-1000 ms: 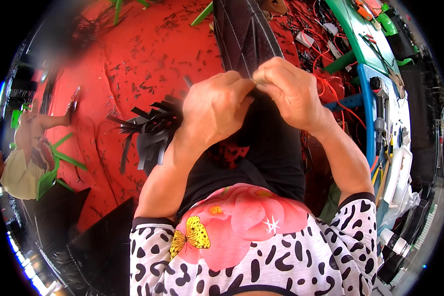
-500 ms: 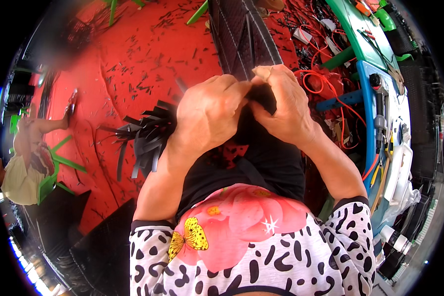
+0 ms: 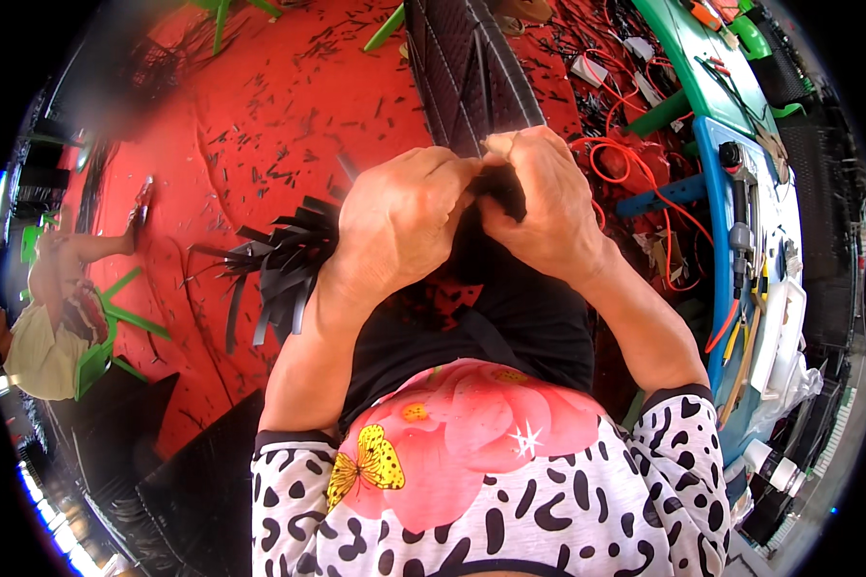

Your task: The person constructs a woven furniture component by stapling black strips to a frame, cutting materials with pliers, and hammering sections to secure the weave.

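Observation:
A long black woven piece (image 3: 462, 72) with a raised side edge runs from the top of the view down to my hands. My left hand (image 3: 399, 216) is closed at its near end, fingers pinched. A thin strip end (image 3: 346, 165) pokes out past its knuckles, so a strip seems to be in the grip. Fingertips almost touching it, my right hand (image 3: 548, 202) curls with thumb and forefinger round the near edge of the woven piece. What lies between the fingertips is mostly hidden. Beside my left wrist hangs a bundle of flat black strips (image 3: 284, 255).
Black scraps litter the red floor (image 3: 289, 106). On the right, a blue-edged table (image 3: 717, 183) carries a power tool (image 3: 739, 231) and hand tools; an orange-red hose (image 3: 635, 168) loops beside it. At far left a person (image 3: 53, 327) sits on a green stool (image 3: 101, 361).
Both hands have shifted slightly to the left, still close together at the near end of the woven piece. The bundle of strips has barely moved.

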Tool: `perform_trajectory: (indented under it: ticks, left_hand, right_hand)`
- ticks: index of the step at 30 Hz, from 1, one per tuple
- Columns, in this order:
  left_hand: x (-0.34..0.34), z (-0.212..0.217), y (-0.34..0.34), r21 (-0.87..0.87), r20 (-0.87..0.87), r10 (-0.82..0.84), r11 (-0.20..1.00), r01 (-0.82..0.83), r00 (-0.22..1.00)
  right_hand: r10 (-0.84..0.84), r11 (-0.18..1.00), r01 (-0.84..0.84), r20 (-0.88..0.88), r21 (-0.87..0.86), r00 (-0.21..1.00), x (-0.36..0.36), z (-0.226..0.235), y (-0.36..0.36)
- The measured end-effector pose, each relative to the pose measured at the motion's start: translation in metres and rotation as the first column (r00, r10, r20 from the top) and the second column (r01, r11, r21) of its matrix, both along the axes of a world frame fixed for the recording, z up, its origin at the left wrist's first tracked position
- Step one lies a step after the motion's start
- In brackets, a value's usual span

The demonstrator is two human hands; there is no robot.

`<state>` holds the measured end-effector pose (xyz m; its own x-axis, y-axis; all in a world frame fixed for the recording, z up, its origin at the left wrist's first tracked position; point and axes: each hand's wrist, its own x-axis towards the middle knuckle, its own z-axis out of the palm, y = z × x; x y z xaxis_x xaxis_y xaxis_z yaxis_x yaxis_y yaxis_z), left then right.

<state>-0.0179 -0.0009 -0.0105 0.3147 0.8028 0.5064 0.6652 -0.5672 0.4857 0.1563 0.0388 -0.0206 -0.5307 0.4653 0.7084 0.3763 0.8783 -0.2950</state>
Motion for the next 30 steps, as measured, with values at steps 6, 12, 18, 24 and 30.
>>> perform_trajectory:
  ticks: [6,12,18,24,30]
  left_hand:
    - [0.004,0.003,-0.001,-0.003,-0.023,0.030,1.000,-0.030,0.999]
    - [0.005,-0.001,0.000,0.016,-0.037,0.034,0.999,-0.034,0.999]
    - [0.006,-0.003,0.001,0.049,-0.062,0.040,0.998,-0.037,0.997]
    - [0.006,-0.005,0.001,0.039,-0.087,0.063,0.997,-0.060,0.994]
    - [0.007,-0.001,-0.001,0.022,-0.015,0.094,0.995,-0.093,0.995]
  right_hand:
    - [-0.046,0.994,0.045,0.005,0.101,0.999,-0.006,-0.002,-0.001]
    - [-0.050,0.995,0.048,0.020,0.089,0.999,-0.003,-0.001,0.000]
    - [0.038,0.986,-0.041,-0.023,-0.161,0.999,0.011,0.006,0.002]
    - [0.066,0.998,-0.064,0.149,-0.019,0.987,0.012,0.009,0.009]
    - [-0.008,0.998,0.017,0.180,-0.052,0.984,0.005,0.015,0.006]
